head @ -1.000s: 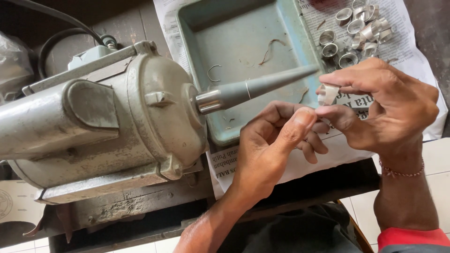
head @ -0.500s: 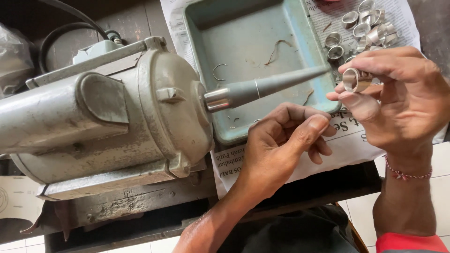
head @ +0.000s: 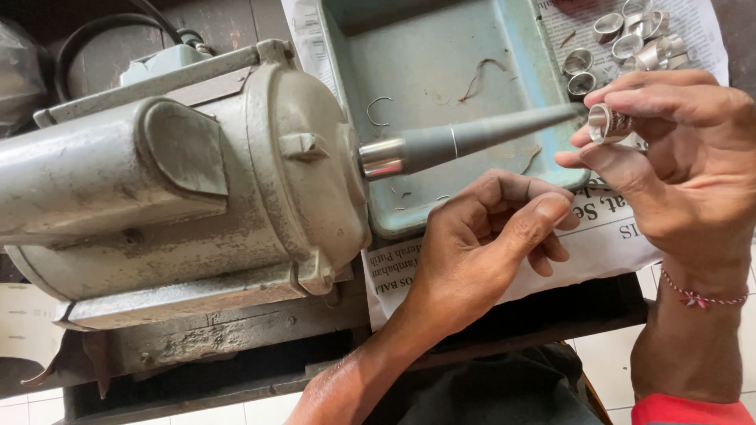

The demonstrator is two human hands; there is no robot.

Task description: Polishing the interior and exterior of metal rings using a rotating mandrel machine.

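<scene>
Leftmost, the motor (head: 181,181) sends its tapered spindle (head: 472,142) pointing right, long axis nearly level, over the tray (head: 441,63). Below the spindle, the left hand (head: 480,252) curls loosely, its grip holding nothing. Just off the spindle's tip, the right hand (head: 677,165) pinches a ring (head: 605,123), bore toward the point. More rings (head: 630,43) lie on newspaper behind.

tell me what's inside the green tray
The green tray holds thin bent wire scraps and specks. The tapered spindle crosses over it and the left hand hides its near corner.
</scene>
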